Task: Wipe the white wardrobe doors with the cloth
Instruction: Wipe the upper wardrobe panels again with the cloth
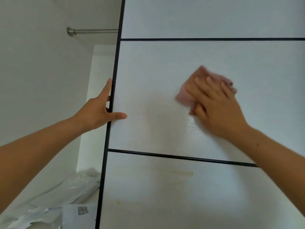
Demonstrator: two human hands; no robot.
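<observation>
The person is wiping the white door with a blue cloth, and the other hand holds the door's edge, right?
Not quite. The head view shows the cloth is pink, not blue. The right hand presses it flat on the white wardrobe door while the left hand holds the door's edge.

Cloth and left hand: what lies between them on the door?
Only bare white door, in the head view. The left hand holds the door's black edge; the right hand presses the cloth flat on the same panel.
</observation>
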